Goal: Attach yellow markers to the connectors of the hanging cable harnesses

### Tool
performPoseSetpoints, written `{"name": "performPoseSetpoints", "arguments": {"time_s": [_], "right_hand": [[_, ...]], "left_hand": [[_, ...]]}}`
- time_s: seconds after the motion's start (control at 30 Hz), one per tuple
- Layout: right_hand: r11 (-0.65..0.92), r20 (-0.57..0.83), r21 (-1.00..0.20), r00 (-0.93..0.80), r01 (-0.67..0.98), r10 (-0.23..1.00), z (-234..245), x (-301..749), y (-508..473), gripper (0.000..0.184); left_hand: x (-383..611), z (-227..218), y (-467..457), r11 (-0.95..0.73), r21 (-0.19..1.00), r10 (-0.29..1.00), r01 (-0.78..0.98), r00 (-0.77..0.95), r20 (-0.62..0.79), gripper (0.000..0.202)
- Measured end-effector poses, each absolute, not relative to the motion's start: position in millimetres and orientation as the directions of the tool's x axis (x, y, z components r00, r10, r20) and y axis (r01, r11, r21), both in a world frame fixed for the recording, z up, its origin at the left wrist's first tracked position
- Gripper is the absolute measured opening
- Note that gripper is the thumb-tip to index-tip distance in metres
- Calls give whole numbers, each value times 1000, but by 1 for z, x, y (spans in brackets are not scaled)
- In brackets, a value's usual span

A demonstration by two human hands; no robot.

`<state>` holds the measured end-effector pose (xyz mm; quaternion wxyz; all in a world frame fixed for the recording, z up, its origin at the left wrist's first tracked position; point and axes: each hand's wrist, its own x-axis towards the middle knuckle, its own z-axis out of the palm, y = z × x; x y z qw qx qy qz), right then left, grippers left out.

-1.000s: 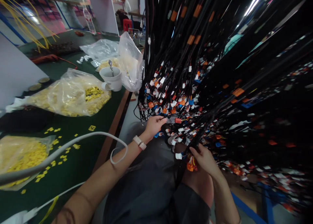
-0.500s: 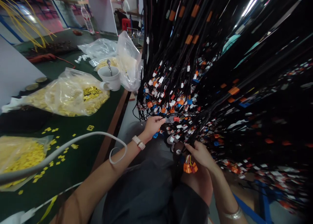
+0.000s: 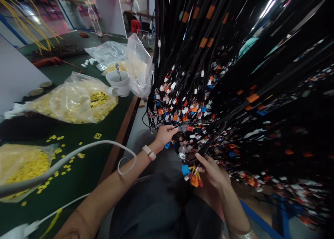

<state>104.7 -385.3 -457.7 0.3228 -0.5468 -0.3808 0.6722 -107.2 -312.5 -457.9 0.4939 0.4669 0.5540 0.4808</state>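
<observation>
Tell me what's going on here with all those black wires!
Someone is handling a mass of black cables tipped with small plastic connectors. The right hand is at a dangling cluster of blue, orange and red connectors; the left hand looks pinched at the near edge, though what it grips is too small to tell. A white mug and a clear plastic bag of yellow pieces sit on the green tabletop alongside.

We lose the black cables (image 3: 180, 33) past the top edge and a yellow-filled bag (image 3: 28, 166) leftward; what the left fingers (image 3: 172, 130) pinch, we cannot discern.
</observation>
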Motion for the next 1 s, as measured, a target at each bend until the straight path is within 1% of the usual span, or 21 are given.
{"name": "performPoseSetpoints", "arguments": {"time_s": [0.07, 0.17, 0.23, 0.3, 0.4, 0.47, 0.5, 0.57, 0.7, 0.77, 0.83, 0.93, 1.0], "right_hand": [[-439, -426, -898, -190, -32, 885, -461, 102, -392, 43], [-338, -330, -941, -189, -10, 925, -461, 99, -401, 46], [-340, -330, -940, -193, -21, 924, -459, 98, -406, 47], [-401, -384, -913, -170, -74, 907, -457, 97, -411, 46], [-533, -521, -822, -110, -202, 846, -459, 97, -419, 43], [-569, -576, -773, -66, -280, 815, -460, 96, -424, 39], [-563, -581, -772, -34, -296, 813, -461, 97, -425, 38], [-537, -563, -801, 26, -263, 826, -460, 98, -428, 38], [-447, -453, -889, 48, -103, 890, -454, 107, -432, 47], [-424, -430, -902, 71, -87, 900, -451, 113, -435, 45], [-470, -482, -873, 83, -132, 872, -449, 119, -437, 41], [-606, -623, -768, 22, -207, 782, -446, 126, -439, 33], [-660, -677, -714, -11, -231, 736, -446, 130, -439, 26]], "left_hand": [[-107, -459, -312, 97, 994, 993, 54, -72, -93, 31], [-107, -461, -312, 95, 994, 993, 60, -68, -91, 31], [-107, -461, -312, 97, 994, 993, 55, -70, -93, 31], [-108, -461, -312, 95, 994, 993, 52, -71, -91, 31], [-108, -461, -312, 91, 995, 994, 50, -69, -87, 31], [-108, -460, -312, 84, 995, 995, 50, -61, -81, 30], [-107, -459, -313, 81, 995, 996, 53, -52, -79, 30], [-107, -458, -313, 82, 995, 996, 63, -33, -80, 29], [-106, -459, -314, 89, 994, 996, 65, 6, -89, 29], [-106, -461, -314, 90, 993, 995, 71, 26, -92, 29], [-105, -464, -314, 87, 991, 995, 99, 34, -90, 29], [-103, -469, -316, 80, 986, 995, 144, 46, -87, 28], [-100, -472, -318, 90, 985, 994, 147, 48, -98, 28]]}}
